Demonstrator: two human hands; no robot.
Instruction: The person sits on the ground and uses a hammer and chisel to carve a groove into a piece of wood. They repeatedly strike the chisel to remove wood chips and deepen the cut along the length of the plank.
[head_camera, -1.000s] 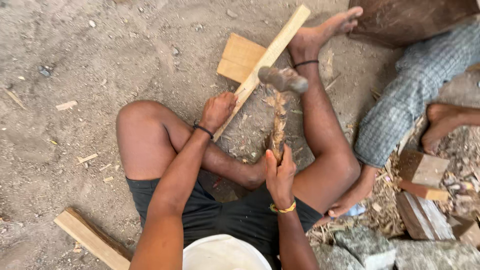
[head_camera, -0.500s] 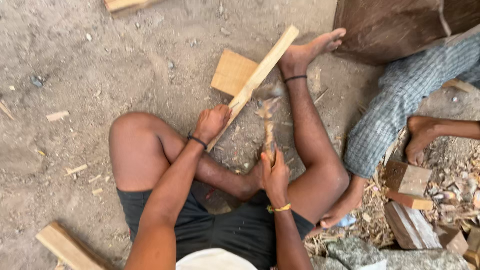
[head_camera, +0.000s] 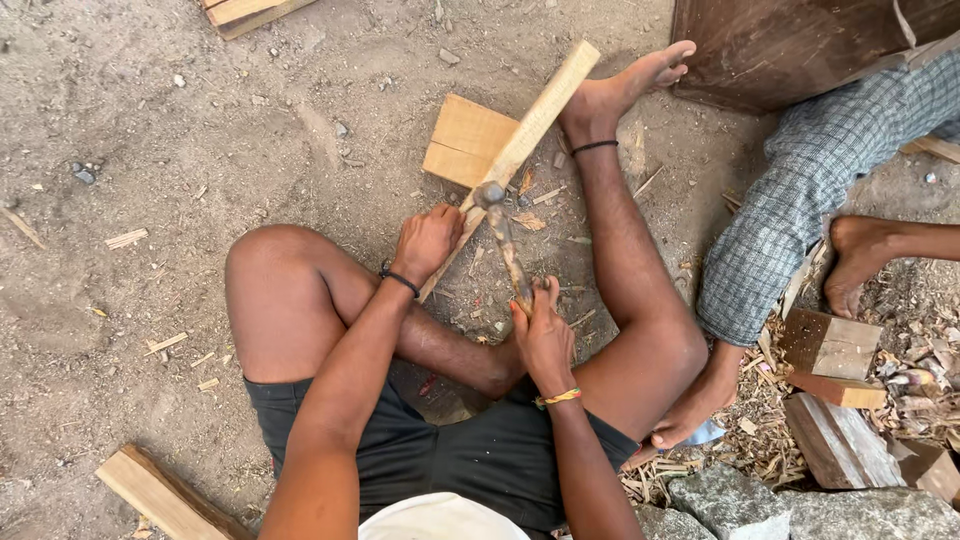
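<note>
- While the person sits on the dirt ground (head_camera: 200, 130) with one leg folded and the other stretched out, the left hand (head_camera: 428, 243) is closed around the near end of a long pale wooden strip (head_camera: 528, 132).
- The strip runs diagonally up and away from that hand, its far end lying beside the foot (head_camera: 620, 88) of the outstretched leg.
- The right hand (head_camera: 543, 335) is clenched around the handle of a hammer (head_camera: 503, 240), whose metal head rests on the strip just above the left hand.
- A flat square wooden block (head_camera: 462, 140) lies on the ground under and to the left of the strip, touching it.
- Wood chips and splinters are scattered between the legs and around the strip.
- On the right another person sits, showing a checked cloth (head_camera: 800, 200) and a bare foot (head_camera: 858, 255); that person's leg lies close beside the outstretched leg.
- Further right are cut wooden blocks (head_camera: 830, 345) amid shavings, with grey stones (head_camera: 760, 500) nearer the camera.
- A plank (head_camera: 160, 490) lies at bottom left, another piece of timber (head_camera: 240, 10) at the top edge, and a dark wooden board (head_camera: 790, 50) stands at top right.
</note>
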